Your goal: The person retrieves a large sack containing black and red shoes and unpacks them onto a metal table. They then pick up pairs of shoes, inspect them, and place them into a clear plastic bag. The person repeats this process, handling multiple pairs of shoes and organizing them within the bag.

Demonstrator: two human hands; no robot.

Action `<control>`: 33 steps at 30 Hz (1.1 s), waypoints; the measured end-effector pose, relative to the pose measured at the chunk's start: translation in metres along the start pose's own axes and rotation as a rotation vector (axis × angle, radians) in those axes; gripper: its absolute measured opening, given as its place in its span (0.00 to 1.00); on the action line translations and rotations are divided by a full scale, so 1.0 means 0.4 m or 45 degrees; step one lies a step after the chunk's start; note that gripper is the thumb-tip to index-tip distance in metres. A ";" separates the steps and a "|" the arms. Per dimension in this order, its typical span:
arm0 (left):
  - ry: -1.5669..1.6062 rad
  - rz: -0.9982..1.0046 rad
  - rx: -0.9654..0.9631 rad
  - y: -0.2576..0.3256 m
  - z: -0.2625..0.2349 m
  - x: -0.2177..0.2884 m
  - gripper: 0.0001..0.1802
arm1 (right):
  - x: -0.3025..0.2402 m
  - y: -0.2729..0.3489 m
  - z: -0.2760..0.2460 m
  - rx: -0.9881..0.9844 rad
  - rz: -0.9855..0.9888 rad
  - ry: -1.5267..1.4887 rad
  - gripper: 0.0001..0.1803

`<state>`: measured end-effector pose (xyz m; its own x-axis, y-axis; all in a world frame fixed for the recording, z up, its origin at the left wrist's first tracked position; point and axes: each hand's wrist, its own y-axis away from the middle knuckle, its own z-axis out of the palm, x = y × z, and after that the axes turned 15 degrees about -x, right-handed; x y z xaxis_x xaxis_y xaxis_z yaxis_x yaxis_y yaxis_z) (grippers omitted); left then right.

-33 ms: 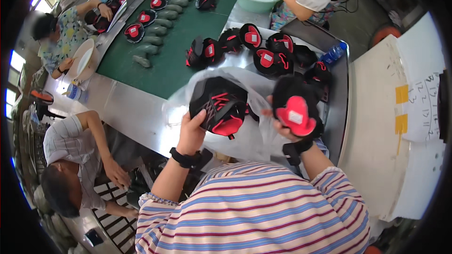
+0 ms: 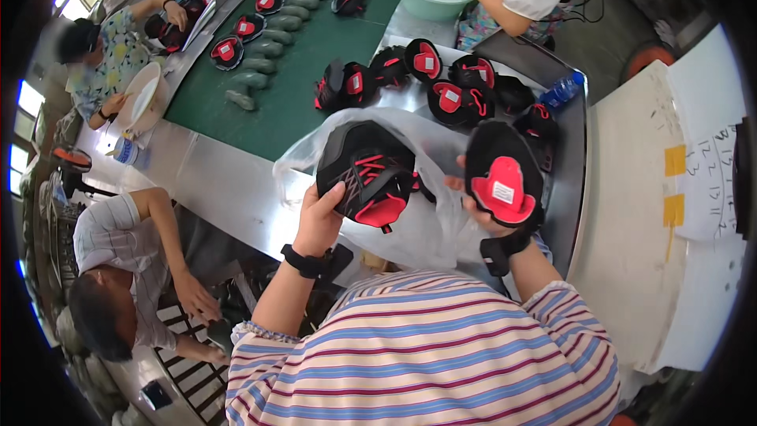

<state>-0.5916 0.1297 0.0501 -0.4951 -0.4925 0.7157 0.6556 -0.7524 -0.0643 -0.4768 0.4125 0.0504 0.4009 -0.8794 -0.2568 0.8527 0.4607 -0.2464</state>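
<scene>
My left hand (image 2: pixel 318 219) is closed on a black shoe upper (image 2: pixel 355 146) with red lacing and a red inner lining, held up over the table's near edge. In my right hand (image 2: pixel 482 217) is another black shoe upper (image 2: pixel 498 142), its underside facing me. A red patch with a white label shows on it. The fingers curl round its left side, and the rest of the hand is partly hidden. Behind and between both hands lies a crumpled clear plastic bag (image 2: pixel 432 241), and the left upper overlaps it.
Several black and red shoe uppers (image 2: pixel 449 99) are piled on the metal table (image 2: pixel 217 181), beside a blue bottle (image 2: pixel 561 88). Shoe pieces and green lasts line the green belt (image 2: pixel 189 114). Co-workers sit at left and far right, near a green basin (image 2: pixel 430 12) and a white basin (image 2: pixel 150 114).
The upper in my right hand has turned and risen slightly, so more of its outline shows. My left hand stays almost still. At left, a co-worker's hands have a dark piece between them.
</scene>
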 end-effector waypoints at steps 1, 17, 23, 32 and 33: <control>0.002 -0.001 -0.048 0.008 -0.001 0.004 0.21 | -0.003 -0.004 0.015 -0.005 -0.071 -0.073 0.36; -0.470 0.964 0.408 0.029 -0.035 0.358 0.19 | 0.125 -0.185 -0.084 0.401 0.324 2.757 0.35; 0.341 0.442 1.040 0.047 -0.579 0.187 0.04 | 0.191 -0.101 -0.156 -0.445 1.608 2.153 0.31; -0.228 0.649 1.198 -0.107 -0.748 0.474 0.21 | 0.131 -0.072 -0.121 -0.065 1.313 2.646 0.26; -0.131 0.452 1.249 -0.169 -0.606 0.521 0.24 | 0.124 -0.071 -0.118 -0.048 1.268 2.673 0.26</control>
<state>-0.8771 -0.0282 0.0350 -0.1630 -0.5414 0.8248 0.9512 0.1357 0.2771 -0.4970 0.3614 0.0007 -0.2530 0.8143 -0.5224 0.6680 0.5377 0.5145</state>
